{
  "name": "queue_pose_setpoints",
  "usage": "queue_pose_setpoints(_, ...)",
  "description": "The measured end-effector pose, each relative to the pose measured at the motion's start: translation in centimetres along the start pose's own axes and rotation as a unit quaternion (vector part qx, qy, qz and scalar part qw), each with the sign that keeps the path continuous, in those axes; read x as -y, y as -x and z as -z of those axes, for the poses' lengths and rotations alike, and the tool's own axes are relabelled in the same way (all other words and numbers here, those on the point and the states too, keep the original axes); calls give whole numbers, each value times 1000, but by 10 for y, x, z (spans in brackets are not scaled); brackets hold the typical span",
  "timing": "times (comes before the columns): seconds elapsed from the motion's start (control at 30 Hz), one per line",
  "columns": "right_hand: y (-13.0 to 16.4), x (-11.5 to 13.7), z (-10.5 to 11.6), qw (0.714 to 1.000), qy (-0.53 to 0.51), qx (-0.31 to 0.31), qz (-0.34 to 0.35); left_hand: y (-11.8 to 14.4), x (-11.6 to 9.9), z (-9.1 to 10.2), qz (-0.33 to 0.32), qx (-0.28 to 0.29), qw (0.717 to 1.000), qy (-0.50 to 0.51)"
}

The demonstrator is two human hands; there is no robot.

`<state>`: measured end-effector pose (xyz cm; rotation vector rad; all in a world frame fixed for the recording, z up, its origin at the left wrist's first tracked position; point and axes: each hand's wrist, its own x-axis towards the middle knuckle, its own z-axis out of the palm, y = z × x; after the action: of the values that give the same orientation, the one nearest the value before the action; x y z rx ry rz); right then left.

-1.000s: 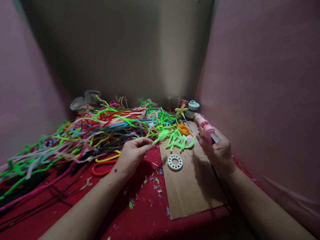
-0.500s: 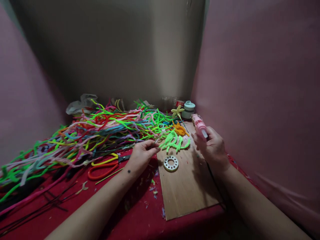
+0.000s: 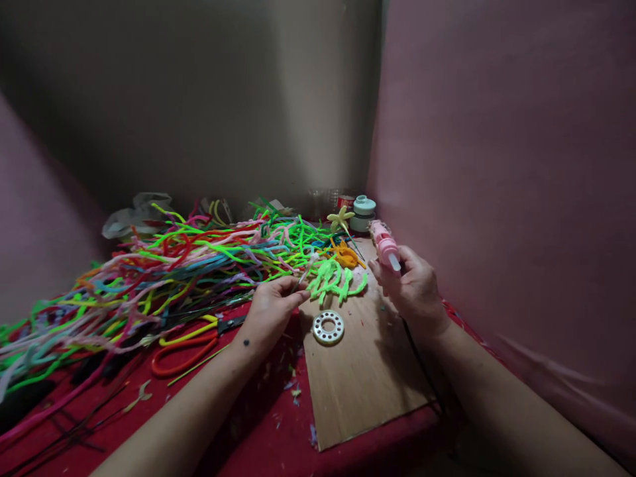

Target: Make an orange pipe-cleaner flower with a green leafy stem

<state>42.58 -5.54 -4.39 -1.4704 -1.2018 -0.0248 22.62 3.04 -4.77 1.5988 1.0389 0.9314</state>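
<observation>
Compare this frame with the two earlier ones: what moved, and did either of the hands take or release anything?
Little changed. The camera swung slightly, so everything sits further left in the picture. The left hand keeps pinching a thin stem beside the green pipe-cleaner pieces; the right hand keeps gripping the pink glue gun. Nothing taken or released. The white ring stays on the board.

Both forearms showing bare, no sleeves, no watch or rings visible. Left hand (image 3: 271, 310) carrying a small dark dot just behind it, at the wrist; right hand (image 3: 412, 288) showing unmarked.
</observation>
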Motion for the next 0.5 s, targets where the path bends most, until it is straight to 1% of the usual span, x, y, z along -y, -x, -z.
queue_pose_setpoints(0.17, 2, 0, 0, 1000, -8, 4, -8, 6, -1, 6, 19, 22, 999, 20)
queue_pose_setpoints(0.33, 3, 2, -1, 1000, -15, 3, -11, 8, 0, 10, 28, 11, 999, 43)
queue_pose_setpoints(0.5, 3, -3, -2, 999, -27, 8, -20, 10, 0, 14, 48, -1, 997, 64)
